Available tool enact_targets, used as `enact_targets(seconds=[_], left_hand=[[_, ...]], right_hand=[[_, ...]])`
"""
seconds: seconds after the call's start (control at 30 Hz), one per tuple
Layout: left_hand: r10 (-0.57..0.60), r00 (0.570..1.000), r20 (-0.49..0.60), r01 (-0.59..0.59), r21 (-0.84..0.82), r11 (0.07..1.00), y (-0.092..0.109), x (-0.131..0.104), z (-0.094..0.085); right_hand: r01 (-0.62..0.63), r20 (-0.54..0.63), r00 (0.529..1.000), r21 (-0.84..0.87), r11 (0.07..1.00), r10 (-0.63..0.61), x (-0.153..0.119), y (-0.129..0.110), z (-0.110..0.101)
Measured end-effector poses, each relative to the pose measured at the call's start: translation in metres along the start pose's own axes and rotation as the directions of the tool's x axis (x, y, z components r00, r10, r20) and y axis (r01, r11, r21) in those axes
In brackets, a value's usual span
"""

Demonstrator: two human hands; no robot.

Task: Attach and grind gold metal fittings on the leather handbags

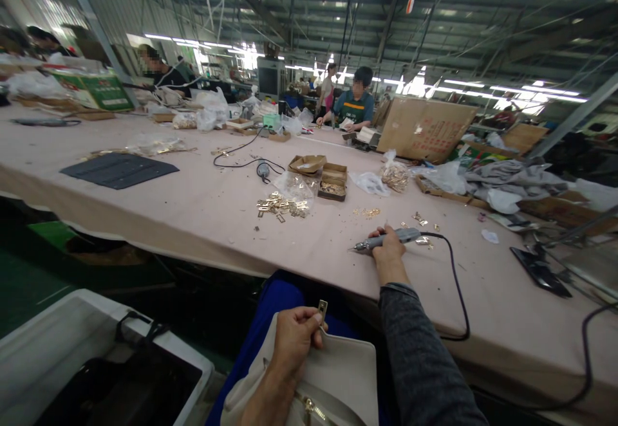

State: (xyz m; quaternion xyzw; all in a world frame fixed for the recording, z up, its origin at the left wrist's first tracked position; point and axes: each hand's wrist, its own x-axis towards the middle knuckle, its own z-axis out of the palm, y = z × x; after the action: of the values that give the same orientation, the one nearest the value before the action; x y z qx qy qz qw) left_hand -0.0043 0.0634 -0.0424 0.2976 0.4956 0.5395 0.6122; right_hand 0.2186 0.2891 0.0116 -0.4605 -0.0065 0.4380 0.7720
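My left hand (297,336) pinches a small gold metal plate (322,308) at the edge of a cream bag (350,368), which rests on my lap. A gold zipper (313,410) shows on the bag below that hand. Out on the table, my right hand (389,251) is closed round a grey electric screwdriver (408,235), whose tip points left. Its black cable loops down to the right. Small gold pieces (371,212) lie just beyond the screwdriver, and more gold plates (422,219) lie to its right.
A pile of gold plates (282,206) and an open box of parts (333,181) stand mid-table (207,220). A dark sheet (120,170) lies at left, a phone (539,271) at right. A white bin (193,374) stands lower left. A person (355,107) sits across the table.
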Motion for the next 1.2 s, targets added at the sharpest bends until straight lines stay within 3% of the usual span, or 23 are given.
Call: enact_targets(seconds=[1.2], left_hand=[[0.015,1.0,-0.005,-0.015,-0.019,1.0,0.0035,-0.0023,-0.0012]], right_hand=[[0.047,-0.052,0.998,-0.019,0.999,-0.047,-0.0002,0.0002,-0.0066]])
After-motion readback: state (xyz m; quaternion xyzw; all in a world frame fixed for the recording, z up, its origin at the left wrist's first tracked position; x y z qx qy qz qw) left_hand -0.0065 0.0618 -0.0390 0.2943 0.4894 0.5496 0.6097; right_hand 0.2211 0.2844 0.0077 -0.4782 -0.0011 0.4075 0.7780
